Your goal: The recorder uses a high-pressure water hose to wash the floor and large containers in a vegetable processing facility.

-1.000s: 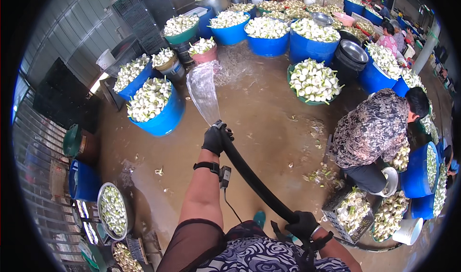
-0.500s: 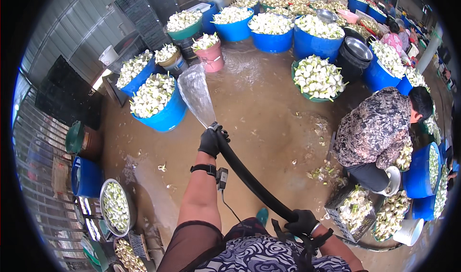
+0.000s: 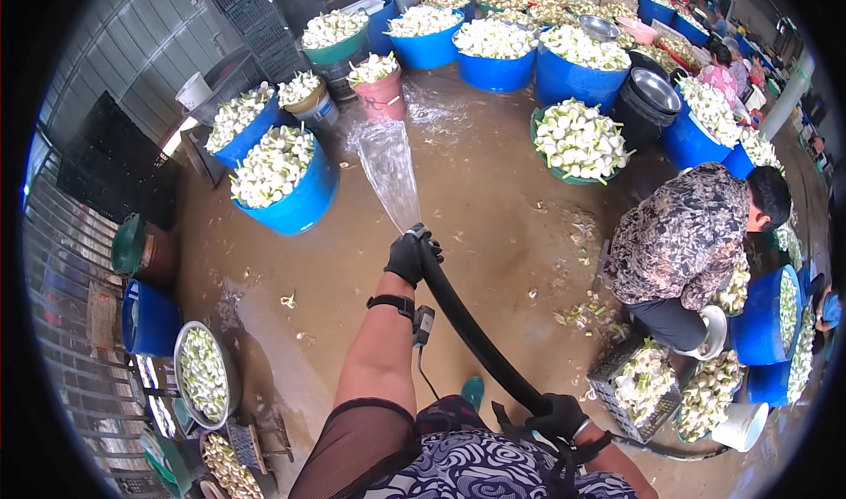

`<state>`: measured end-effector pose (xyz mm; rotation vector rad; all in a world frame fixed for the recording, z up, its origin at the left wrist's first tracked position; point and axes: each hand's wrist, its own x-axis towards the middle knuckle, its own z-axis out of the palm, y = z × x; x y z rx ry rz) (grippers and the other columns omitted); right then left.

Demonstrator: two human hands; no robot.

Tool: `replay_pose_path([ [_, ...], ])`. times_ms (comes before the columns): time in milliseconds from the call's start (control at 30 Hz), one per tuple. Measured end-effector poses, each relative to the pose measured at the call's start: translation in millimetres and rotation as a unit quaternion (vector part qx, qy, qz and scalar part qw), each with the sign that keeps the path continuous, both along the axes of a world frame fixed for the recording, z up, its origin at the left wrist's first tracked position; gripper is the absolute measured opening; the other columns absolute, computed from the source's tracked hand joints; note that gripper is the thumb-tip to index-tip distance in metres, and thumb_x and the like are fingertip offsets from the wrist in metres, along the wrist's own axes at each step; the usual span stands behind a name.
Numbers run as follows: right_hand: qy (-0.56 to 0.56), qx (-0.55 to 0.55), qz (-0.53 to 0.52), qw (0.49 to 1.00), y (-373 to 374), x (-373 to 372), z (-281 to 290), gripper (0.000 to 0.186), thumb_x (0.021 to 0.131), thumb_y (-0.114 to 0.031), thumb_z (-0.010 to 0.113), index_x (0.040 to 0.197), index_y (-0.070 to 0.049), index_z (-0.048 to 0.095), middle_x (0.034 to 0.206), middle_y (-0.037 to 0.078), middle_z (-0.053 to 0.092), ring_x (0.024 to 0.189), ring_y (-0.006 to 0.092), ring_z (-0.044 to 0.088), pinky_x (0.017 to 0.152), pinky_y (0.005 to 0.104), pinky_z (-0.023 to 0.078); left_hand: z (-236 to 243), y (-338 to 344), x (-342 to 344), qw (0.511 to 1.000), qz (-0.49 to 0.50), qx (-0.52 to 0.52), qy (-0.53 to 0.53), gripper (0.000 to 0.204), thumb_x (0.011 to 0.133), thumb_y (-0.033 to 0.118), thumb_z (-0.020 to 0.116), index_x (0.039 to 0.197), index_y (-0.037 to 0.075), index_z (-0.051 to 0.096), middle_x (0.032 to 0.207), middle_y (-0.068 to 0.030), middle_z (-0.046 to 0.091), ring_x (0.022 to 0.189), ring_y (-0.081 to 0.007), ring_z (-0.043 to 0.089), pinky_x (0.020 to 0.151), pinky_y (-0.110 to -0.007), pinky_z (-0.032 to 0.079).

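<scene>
My left hand (image 3: 412,255), in a black glove, is closed around the front end of a thick black hose (image 3: 476,338). Water (image 3: 390,177) fans out of it onto the wet floor, reaching the base of a pink bucket (image 3: 382,99). Farther back along the hose, near my right hip, my right hand (image 3: 558,417), also gloved in black, grips it. To the left of the water stands a blue tub (image 3: 304,197) heaped with white bulb vegetables with green stem ends.
To the right, a person in a patterned shirt (image 3: 683,234) bends over a bowl (image 3: 713,330) beside a black crate (image 3: 608,380) of vegetables. A green tub (image 3: 555,166) stands ahead. At left are a metal basin (image 3: 231,384) and blue barrel (image 3: 157,321). Vegetable scraps litter the brown floor (image 3: 476,208).
My left hand and the hose end have swung slightly right. The water stream has shifted right, now landing by the pink bucket's base. Both hands keep their hold.
</scene>
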<state>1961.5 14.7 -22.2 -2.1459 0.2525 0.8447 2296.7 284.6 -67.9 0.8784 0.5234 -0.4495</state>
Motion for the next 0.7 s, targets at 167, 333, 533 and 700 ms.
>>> replay_pose_path([
  [167, -0.006, 0.019, 0.005, 1.0, 15.8, 4.6, -1.3, 0.042, 0.058, -0.037, 0.071, 0.083, -0.005, 0.061, 0.075, 0.013, 0.062, 0.073, 0.0263, 0.06, 0.066, 0.0335, 0.046, 5.2, 21.4, 3.4, 1.0, 0.002, 0.013, -0.011, 0.02, 0.08, 0.023, 0.052, 0.085, 0.004, 0.049, 0.062, -0.0103, 0.05, 0.054, -0.0259, 0.053, 0.05, -0.04, 0.047],
  [333, 0.002, 0.037, -0.013, 0.999, 12.8, 13.5, 9.2, 0.041, 0.056, -0.034, 0.071, 0.083, -0.005, 0.059, 0.075, 0.015, 0.061, 0.074, 0.0296, 0.06, 0.067, 0.036, 0.045, 13.6, 10.3, 10.1, 0.999, -0.018, 0.044, -0.024, 0.019, 0.081, 0.024, 0.051, 0.085, 0.006, 0.049, 0.062, -0.0085, 0.05, 0.053, -0.0232, 0.051, 0.05, -0.038, 0.046],
  [533, 0.045, 0.038, 0.056, 0.997, -8.8, -16.9, -6.6, 0.037, 0.046, -0.022, 0.069, 0.077, -0.005, 0.059, 0.072, 0.014, 0.061, 0.068, 0.0297, 0.06, 0.061, 0.0392, 0.046, -49.6, 15.4, 14.4, 0.967, -0.208, 0.041, -0.14, 0.022, 0.088, 0.025, 0.035, 0.095, 0.009, 0.048, 0.074, -0.0062, 0.051, 0.065, -0.0182, 0.051, 0.058, -0.033, 0.044],
  [700, 0.021, 0.177, -0.028, 0.984, -20.2, -58.1, -7.8, 0.054, 0.05, -0.021, 0.07, 0.1, -0.008, 0.054, 0.086, 0.015, 0.061, 0.085, 0.0317, 0.057, 0.074, 0.04, 0.043, -45.4, 11.1, 21.2, 0.944, -0.243, 0.158, -0.16, 0.03, 0.087, 0.029, 0.033, 0.102, 0.009, 0.048, 0.076, -0.006, 0.051, 0.07, -0.0181, 0.051, 0.06, -0.031, 0.043],
])
